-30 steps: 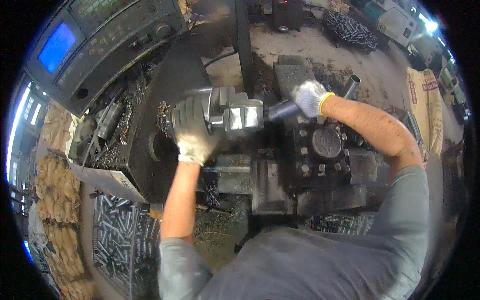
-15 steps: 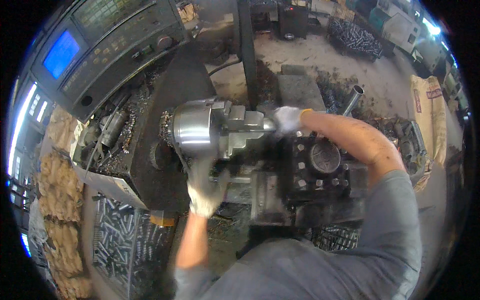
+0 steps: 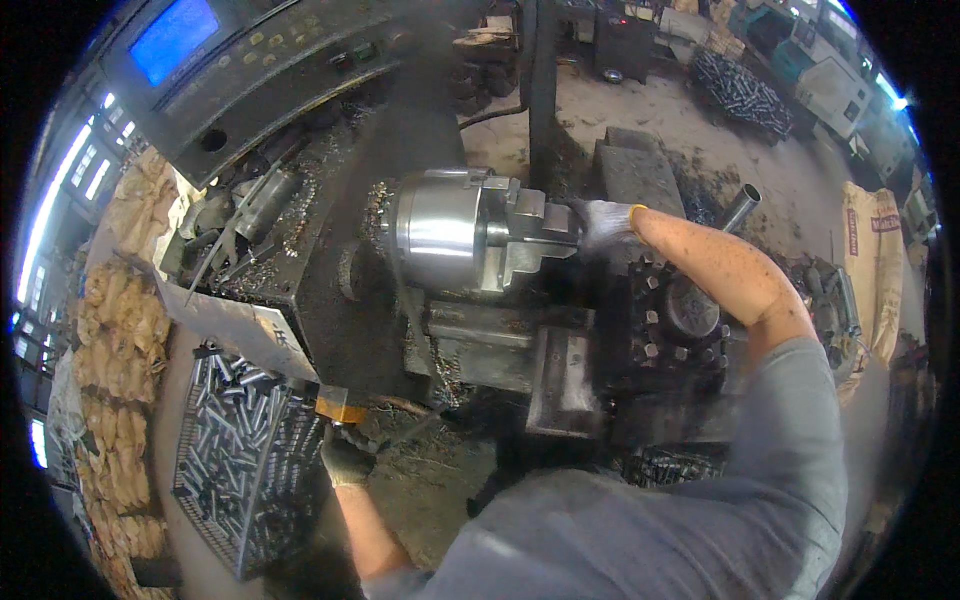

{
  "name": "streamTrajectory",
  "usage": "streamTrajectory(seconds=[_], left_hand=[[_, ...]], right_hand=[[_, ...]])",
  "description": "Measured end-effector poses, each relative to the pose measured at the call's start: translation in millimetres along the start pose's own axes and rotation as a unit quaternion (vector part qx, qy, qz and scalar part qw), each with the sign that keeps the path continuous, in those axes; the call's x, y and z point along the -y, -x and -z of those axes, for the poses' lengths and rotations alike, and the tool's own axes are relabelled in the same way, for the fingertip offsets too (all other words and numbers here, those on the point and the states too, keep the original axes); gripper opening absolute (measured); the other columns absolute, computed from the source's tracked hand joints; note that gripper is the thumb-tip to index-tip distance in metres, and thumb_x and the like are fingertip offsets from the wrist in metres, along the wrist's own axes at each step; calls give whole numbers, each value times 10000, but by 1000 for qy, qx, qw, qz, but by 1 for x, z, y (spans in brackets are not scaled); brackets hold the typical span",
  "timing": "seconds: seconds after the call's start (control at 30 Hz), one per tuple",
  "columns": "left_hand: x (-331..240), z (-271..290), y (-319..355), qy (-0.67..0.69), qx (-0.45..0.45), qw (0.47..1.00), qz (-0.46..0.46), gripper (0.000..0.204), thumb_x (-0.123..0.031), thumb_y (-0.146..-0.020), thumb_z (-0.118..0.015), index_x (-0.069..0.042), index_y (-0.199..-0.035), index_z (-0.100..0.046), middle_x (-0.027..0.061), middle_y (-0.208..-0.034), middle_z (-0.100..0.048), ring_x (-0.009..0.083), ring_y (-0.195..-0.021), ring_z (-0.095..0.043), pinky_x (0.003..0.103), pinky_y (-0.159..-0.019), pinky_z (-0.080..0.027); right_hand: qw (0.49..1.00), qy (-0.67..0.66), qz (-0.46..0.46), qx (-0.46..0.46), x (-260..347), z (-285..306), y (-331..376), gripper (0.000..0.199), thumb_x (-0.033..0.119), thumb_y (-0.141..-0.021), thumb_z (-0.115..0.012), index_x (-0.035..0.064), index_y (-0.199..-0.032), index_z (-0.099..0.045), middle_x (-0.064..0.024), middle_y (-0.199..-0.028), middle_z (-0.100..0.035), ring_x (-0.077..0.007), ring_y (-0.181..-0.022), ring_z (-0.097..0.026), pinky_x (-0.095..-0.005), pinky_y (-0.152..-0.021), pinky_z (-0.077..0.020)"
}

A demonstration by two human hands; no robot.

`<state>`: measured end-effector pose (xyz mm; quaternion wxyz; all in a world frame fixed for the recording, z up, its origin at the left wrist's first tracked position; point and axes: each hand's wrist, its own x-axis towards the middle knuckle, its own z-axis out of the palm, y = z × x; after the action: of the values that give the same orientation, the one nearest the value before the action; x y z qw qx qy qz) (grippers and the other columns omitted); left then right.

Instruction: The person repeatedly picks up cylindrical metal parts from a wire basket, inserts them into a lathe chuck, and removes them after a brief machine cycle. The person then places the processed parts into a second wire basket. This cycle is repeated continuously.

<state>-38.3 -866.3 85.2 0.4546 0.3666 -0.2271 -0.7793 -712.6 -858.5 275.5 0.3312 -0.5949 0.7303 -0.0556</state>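
Right hand (image 3: 603, 222), in a white glove, is closed at the jaws of the steel lathe chuck (image 3: 470, 232), pinching what seems a short workpiece there (blurred, hard to tell). Right of the chuck sits the dark tool post (image 3: 680, 320). Left hand (image 3: 345, 458), dark-gloved, is low and near, fingers curled beside the wire basket (image 3: 240, 455) of small metal parts. Seating the piece straight and fully back looks like the key to doing this well.

Blue-screened control panel (image 3: 250, 60), brown sack (image 3: 875, 260), distant rod pile (image 3: 745, 95).
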Motion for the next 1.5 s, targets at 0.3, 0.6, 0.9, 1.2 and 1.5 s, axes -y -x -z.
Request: streamTrajectory(seconds=[0.3,0.6,0.9,1.2,1.5], left_hand=[[-5,-25,23,-284,-199,932,-102,460,-382,-1036,-622,-21,-1322,-623,159,-1226,-703,327,-1134,-653,443,-978,-504],[-75,-297,7,-594,9,481,-645,420,-64,-852,-708,43,-1253,-636,275,-1191,-666,470,-1063,-642,548,-960,-510],[-164,-543,-160,-847,-100,412,-322,969,-354,-973,-680,-108,-1695,-82,289,-1339,-672,413,-1240,-675,509,-1065,-515],[9,-327,2,-730,151,467,-476,307,-257,-902,-729,-81,-1151,-700,167,-1008,-730,380,-905,-710,463,-766,-583],[173,203,520,-574,-601,551,75,291,-190,-968,-595,-77,-1202,-726,211,-1198,-732,391,-1082,-699,477,-946,-554]], right_hand=[[982,125,-72,-125,38,27,93,746,346,-764,-802,55,-1416,-584,-269,-1239,-706,-429,-1139,-692,-487,-926,-575],[892,-214,129,-376,121,-119,292,410,-34,-745,-752,9,-1152,-750,-177,-1094,-773,-283,-997,-763,-374,-897,-597],[921,-301,107,-221,96,-206,298,458,130,-874,-806,25,-1307,-699,-165,-1095,-775,-220,-994,-753,-352,-888,-594],[941,-311,101,-88,94,-277,255,420,156,-888,-806,35,-1276,-701,-125,-1174,-772,-197,-1054,-738,-365,-948,-588],[919,-204,236,242,271,-420,198,326,74,-882,-752,-26,-1192,-726,-124,-1043,-778,-170,-966,-722,-320,-883,-575]])
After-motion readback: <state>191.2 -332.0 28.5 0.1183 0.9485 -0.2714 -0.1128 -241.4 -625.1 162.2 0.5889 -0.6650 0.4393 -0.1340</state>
